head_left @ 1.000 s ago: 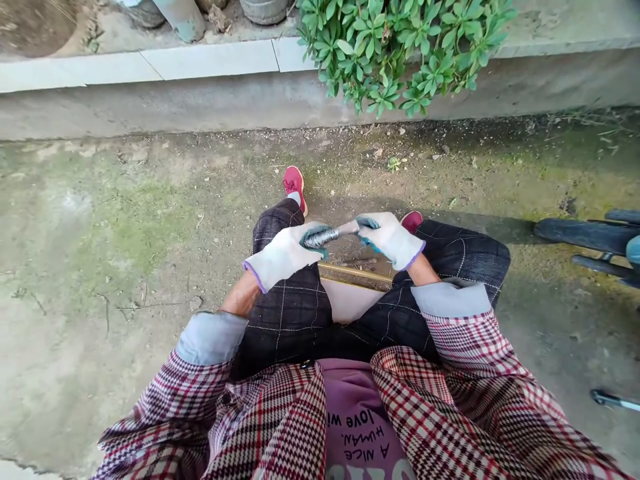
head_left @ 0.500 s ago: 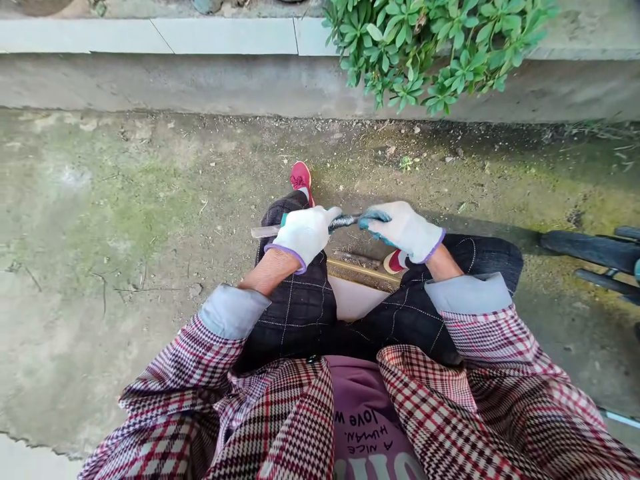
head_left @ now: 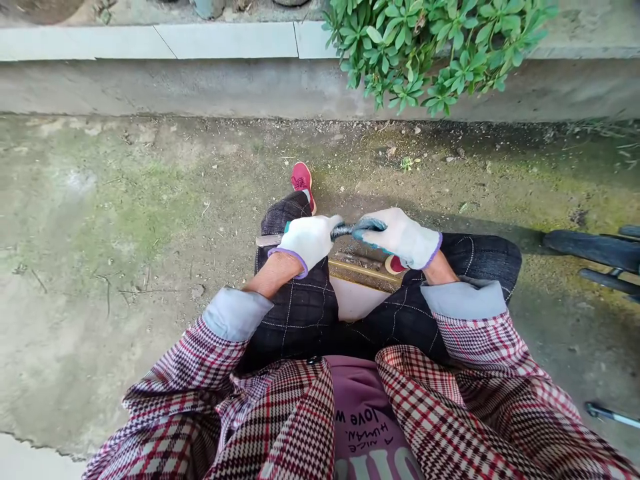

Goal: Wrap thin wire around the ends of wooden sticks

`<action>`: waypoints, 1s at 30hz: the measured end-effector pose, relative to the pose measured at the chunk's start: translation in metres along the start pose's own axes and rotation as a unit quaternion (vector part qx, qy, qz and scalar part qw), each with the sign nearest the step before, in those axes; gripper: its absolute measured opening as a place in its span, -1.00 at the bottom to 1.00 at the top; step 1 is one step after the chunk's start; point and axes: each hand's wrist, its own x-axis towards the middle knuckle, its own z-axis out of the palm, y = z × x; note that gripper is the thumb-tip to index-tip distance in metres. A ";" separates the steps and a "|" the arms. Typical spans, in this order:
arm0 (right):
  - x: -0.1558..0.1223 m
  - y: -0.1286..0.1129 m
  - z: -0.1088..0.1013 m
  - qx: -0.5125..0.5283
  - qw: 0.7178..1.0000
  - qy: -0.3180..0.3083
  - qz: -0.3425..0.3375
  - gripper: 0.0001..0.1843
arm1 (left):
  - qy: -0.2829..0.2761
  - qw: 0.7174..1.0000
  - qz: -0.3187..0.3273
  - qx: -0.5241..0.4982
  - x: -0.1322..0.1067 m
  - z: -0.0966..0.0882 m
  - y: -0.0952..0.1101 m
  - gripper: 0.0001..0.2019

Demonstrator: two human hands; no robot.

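I sit with both gloved hands held together over my knees. My left hand (head_left: 307, 239) is closed round a thin metal rod (head_left: 269, 239) whose pale end sticks out to the left. A tight coil of grey wire (head_left: 343, 231) wraps the rod between my hands. My right hand (head_left: 397, 235) is closed in a pinch on the right end of that coil. Both gloves are white with teal fingertips and purple cuffs. My legs are in dark checked trousers, with a red shoe (head_left: 302, 179) ahead.
A low concrete kerb (head_left: 200, 83) runs across the top, with a leafy green plant (head_left: 425, 47) hanging over it. A pale seat edge with a yellow strip (head_left: 363, 270) shows between my knees. Dark bars (head_left: 595, 250) lie at the right edge. Mossy concrete ground (head_left: 110, 213) spreads left.
The rod has slid left through my left hand, so its end now sticks out past the glove. Both hands stay closed on it and have drawn closer together.
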 end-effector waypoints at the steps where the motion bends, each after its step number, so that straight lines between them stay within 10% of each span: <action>1: 0.000 0.003 -0.001 -0.016 1.000 0.012 0.004 -0.84 | -0.011 1.000 0.015 -0.020 -0.004 0.000 0.002 -0.70; 9: -0.006 0.009 0.001 0.280 0.954 0.085 0.062 -0.75 | 0.031 0.968 0.088 -0.235 -0.018 -0.028 -0.001 -0.66; 14: -0.007 -0.012 0.013 0.273 0.959 0.056 0.051 -0.71 | 0.135 0.947 0.047 -0.287 -0.001 -0.015 -0.011 -0.50; 22: -0.017 -0.015 0.004 0.256 0.964 0.016 0.071 -0.72 | 0.023 1.000 0.008 0.005 -0.004 0.009 -0.003 -0.67; 30: -0.011 0.024 -0.001 0.193 0.963 0.158 0.098 -0.80 | 0.012 0.977 0.128 -0.173 -0.014 -0.013 0.010 -0.57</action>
